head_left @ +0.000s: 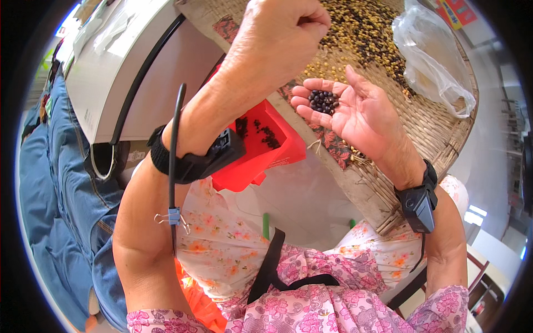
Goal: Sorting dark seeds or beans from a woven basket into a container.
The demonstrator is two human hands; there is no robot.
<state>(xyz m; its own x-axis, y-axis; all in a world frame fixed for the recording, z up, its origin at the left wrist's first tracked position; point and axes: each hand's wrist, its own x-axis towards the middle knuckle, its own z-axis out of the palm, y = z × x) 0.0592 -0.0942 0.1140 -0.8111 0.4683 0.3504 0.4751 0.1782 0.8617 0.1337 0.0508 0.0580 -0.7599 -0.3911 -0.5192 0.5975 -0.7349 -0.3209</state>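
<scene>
My right hand [354, 110] is turned palm up over the near edge of a woven tray [433, 129], with a small pile of black beans [323, 102] on its fingers and palm. My left hand [287, 31] reaches over the tray's far left part, fingers curled together; whether anything is pinched between them cannot be seen. Mixed yellow and black beans [358, 33] are spread over the tray beyond my hands. Below my left forearm a red bag-like container [287, 143] holds more black beans [268, 137].
A crumpled clear plastic bag [433, 58] lies on the tray's right side. At the left stands a white box-shaped thing [104, 70] with a black edge strip, beside blue denim cloth [62, 166]. An orange plastic bag [204, 304] is low beside my leg.
</scene>
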